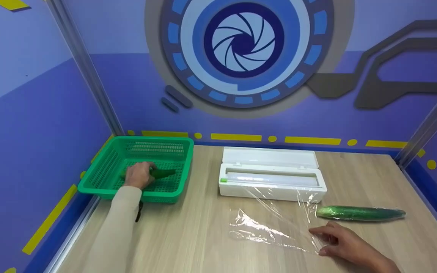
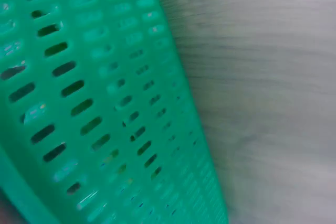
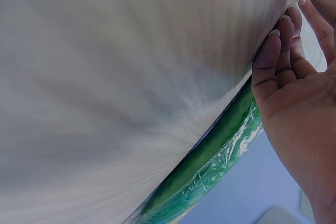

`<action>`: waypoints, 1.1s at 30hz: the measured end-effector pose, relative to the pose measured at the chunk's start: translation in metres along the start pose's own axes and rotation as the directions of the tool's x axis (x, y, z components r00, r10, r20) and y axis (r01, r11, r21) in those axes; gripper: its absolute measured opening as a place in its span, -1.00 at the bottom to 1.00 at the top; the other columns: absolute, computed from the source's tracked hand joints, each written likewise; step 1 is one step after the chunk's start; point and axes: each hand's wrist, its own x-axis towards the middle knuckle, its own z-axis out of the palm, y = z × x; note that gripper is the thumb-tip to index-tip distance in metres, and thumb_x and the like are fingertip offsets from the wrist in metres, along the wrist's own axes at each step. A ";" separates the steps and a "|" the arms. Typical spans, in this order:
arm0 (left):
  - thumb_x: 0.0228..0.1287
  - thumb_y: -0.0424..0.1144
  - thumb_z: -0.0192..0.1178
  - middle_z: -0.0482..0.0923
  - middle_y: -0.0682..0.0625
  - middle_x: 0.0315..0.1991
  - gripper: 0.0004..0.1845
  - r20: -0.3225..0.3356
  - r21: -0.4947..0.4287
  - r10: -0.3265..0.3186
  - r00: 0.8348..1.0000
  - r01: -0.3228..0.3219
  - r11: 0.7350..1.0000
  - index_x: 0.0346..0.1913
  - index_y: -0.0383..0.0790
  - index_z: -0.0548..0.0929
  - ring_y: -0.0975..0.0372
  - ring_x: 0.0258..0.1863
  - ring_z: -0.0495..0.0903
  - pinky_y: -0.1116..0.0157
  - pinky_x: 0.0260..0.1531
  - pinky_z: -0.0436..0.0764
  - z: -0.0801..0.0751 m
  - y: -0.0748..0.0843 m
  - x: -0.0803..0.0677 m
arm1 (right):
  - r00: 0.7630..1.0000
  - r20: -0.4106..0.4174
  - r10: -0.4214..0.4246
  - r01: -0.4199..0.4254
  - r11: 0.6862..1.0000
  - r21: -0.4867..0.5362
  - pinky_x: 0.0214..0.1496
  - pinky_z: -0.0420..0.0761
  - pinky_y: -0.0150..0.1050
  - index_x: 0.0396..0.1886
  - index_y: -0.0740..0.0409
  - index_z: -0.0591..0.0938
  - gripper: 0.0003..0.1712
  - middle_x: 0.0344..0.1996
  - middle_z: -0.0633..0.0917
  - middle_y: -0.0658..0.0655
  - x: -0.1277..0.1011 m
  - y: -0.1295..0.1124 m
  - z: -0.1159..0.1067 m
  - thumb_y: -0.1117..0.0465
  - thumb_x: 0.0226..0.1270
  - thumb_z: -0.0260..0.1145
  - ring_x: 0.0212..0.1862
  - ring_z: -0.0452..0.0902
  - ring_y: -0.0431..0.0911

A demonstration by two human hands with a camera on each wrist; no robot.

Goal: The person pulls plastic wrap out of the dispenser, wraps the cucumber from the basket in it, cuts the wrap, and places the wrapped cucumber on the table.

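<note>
My left hand reaches down into a green plastic basket and grips a cucumber lying there, whose middle the hand covers. In the left wrist view only the slotted basket wall and tabletop show. Clear plastic wrap stretches over the table from a white dispenser box. With curled fingers, my right hand holds the wrap's near right edge low at the table. Just beyond that hand lies another cucumber, glossy with film around it; it also shows in the right wrist view.
The dispenser's lid is raised, and a roll of wrap sits inside. A small green piece is on the box's left end. Blue-purple panels with metal corner posts enclose the wooden table.
</note>
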 end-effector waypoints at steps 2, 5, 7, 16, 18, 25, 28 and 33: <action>0.26 -0.32 0.52 0.77 -0.28 -0.04 -0.60 -0.068 -0.001 0.004 0.998 -0.004 1.000 0.16 -0.25 0.78 -0.18 -0.18 0.74 -0.19 -0.13 0.65 -0.004 0.000 0.000 | 0.999 -0.017 -0.048 0.048 0.999 -0.013 -0.27 0.41 -0.34 0.31 0.18 0.68 -0.40 -0.20 0.51 -0.01 -0.001 0.002 0.001 0.05 0.36 0.55 -0.23 0.43 -0.15; 0.26 -0.24 0.55 0.78 -0.27 -0.08 -0.57 -0.156 -0.035 0.016 0.988 -0.022 0.999 0.18 -0.22 0.78 -0.14 -0.23 0.74 -0.17 -0.14 0.63 -0.009 0.002 -0.001 | 0.999 -0.011 -0.039 0.039 0.999 -0.001 -0.28 0.40 -0.34 0.32 0.18 0.67 -0.42 -0.21 0.50 -0.01 -0.001 0.003 0.002 0.08 0.37 0.54 -0.24 0.42 -0.17; 0.26 -0.21 0.56 0.78 -0.28 -0.06 -0.54 -0.206 -0.079 0.035 0.978 -0.053 0.995 0.21 -0.21 0.78 -0.14 -0.23 0.74 -0.17 -0.14 0.62 -0.012 0.005 -0.001 | 1.000 0.001 -0.010 0.010 1.000 0.005 -0.26 0.40 -0.34 0.33 0.17 0.67 -0.41 -0.20 0.50 0.00 0.000 0.002 0.002 0.08 0.37 0.54 -0.23 0.41 -0.19; 0.28 -0.15 0.56 0.51 -0.18 -0.11 -0.45 -0.311 -0.282 0.055 0.949 -0.148 0.948 0.33 -0.09 0.72 0.04 -0.38 0.40 0.09 -0.39 0.37 -0.023 0.028 -0.006 | 0.988 0.058 0.145 -0.147 0.988 0.036 -0.19 0.39 -0.34 0.39 0.03 0.65 -0.37 -0.15 0.49 0.08 0.000 -0.004 -0.004 0.00 0.38 0.54 -0.14 0.40 -0.18; 0.25 -0.14 0.58 0.52 -0.14 -0.13 -0.44 -0.336 -0.289 0.067 0.940 -0.170 0.942 0.31 -0.09 0.74 0.06 -0.36 0.41 0.11 -0.37 0.38 -0.025 0.033 -0.007 | 0.986 0.065 0.156 -0.159 0.986 0.043 -0.17 0.39 -0.34 0.39 0.01 0.64 -0.37 -0.14 0.50 0.09 0.000 -0.005 -0.004 0.00 0.38 0.53 -0.12 0.40 -0.17; 0.12 -0.11 0.66 0.71 -0.06 0.00 -0.49 -0.398 -0.332 0.079 0.914 -0.224 0.916 0.13 -0.12 0.77 0.04 0.00 0.67 -0.04 0.00 0.63 -0.031 0.053 -0.012 | 0.987 0.073 0.145 -0.148 0.988 0.044 -0.16 0.39 -0.35 0.39 0.07 0.64 -0.38 -0.11 0.50 0.08 0.000 -0.004 -0.004 0.00 0.40 0.51 -0.11 0.40 -0.18; 0.09 -0.07 0.67 0.71 0.00 -0.04 -0.55 -0.399 -0.328 0.090 0.912 -0.234 0.915 0.04 -0.08 0.79 0.08 -0.03 0.68 -0.02 -0.02 0.64 -0.031 0.062 -0.016 | 0.982 0.080 0.171 -0.175 0.984 0.042 -0.14 0.40 -0.36 0.39 0.02 0.65 -0.37 -0.09 0.51 0.07 0.000 -0.005 -0.005 -0.04 0.39 0.52 -0.09 0.40 -0.17; 0.08 -0.09 0.68 0.72 0.04 -0.06 -0.57 -0.389 -0.325 0.119 0.913 -0.257 0.910 0.02 -0.04 0.82 0.10 -0.07 0.68 -0.01 -0.05 0.64 -0.029 0.077 -0.022 | 0.976 0.079 0.202 -0.205 0.978 0.032 -0.14 0.41 -0.34 0.37 -0.02 0.66 -0.38 -0.09 0.52 0.07 0.001 -0.008 -0.005 -0.05 0.36 0.53 -0.07 0.41 -0.13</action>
